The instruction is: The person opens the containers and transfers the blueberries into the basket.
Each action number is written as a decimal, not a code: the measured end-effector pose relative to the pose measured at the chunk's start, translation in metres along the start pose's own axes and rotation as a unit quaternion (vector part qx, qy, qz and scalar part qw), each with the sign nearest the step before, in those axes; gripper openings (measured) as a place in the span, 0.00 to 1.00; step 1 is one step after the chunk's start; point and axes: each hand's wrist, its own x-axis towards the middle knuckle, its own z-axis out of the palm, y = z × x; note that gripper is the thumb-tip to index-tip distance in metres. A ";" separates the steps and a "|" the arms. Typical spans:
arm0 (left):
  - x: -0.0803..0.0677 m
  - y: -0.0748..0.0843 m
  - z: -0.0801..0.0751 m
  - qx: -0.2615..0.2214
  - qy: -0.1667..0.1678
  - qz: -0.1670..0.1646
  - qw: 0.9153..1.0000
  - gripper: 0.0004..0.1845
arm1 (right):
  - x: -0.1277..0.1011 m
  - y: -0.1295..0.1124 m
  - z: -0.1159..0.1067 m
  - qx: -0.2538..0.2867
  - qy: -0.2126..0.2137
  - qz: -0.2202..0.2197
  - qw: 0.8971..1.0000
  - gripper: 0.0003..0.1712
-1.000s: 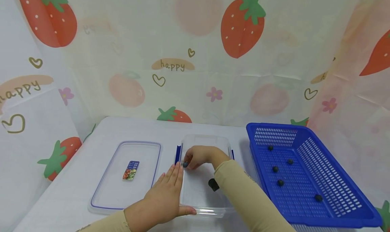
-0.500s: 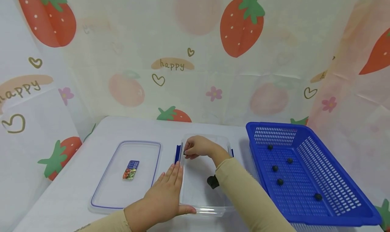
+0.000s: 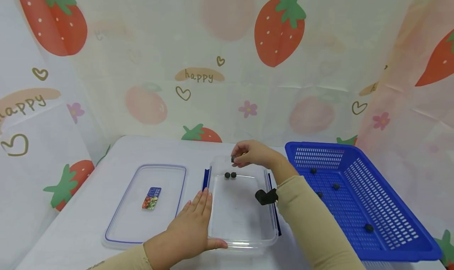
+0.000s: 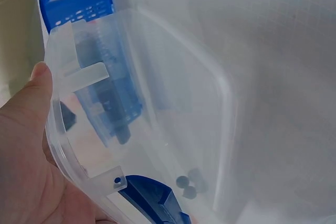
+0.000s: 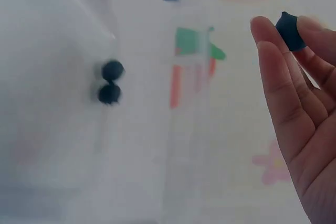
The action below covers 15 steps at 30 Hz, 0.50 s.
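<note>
- The right hand (image 3: pixel 253 153) is above the far edge of the clear container (image 3: pixel 241 238); its fingertips pinch one dark blueberry (image 3: pixel 233 159). The right wrist view shows this same blueberry (image 5: pixel 290 30) between the fingertips (image 5: pixel 262 30).
- Two more blueberries (image 3: pixel 230 175) lie inside the container, near its far left corner, and they touch each other. In the right wrist view the pair (image 5: pixel 110 82) lies below the hand on the clear bottom.
- The left hand (image 3: pixel 193 226) rests on the near left side of the container. Its fingers are straight and lie along the left wall, and the thumb lies on the near rim.
- In the left wrist view the thumb (image 4: pixel 37 93) presses on the clear rim (image 4: pixel 58 124).
- The container has blue latches (image 3: pixel 206 178) on its left and right sides.
- The clear lid (image 3: pixel 142 230) lies flat on the counter (image 3: pixel 88 207), just left of the container. It carries a small label (image 3: pixel 151 198).
- The blue basket (image 3: pixel 397 238) stands just right of the container, and some blueberries (image 3: pixel 335 186) are scattered on its floor.
</note>
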 end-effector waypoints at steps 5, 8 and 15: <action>0.000 0.000 0.000 0.002 0.000 0.001 1.000 0.63 | -0.031 -0.003 -0.033 0.012 -0.004 -0.019 1.000 0.10; 0.000 0.001 0.000 0.002 -0.003 0.001 1.000 0.63 | -0.052 -0.001 -0.052 0.000 0.003 -0.023 1.000 0.12; -0.002 0.002 -0.002 0.003 -0.004 0.002 1.000 0.62 | -0.101 0.009 -0.084 -0.046 0.031 -0.007 0.998 0.13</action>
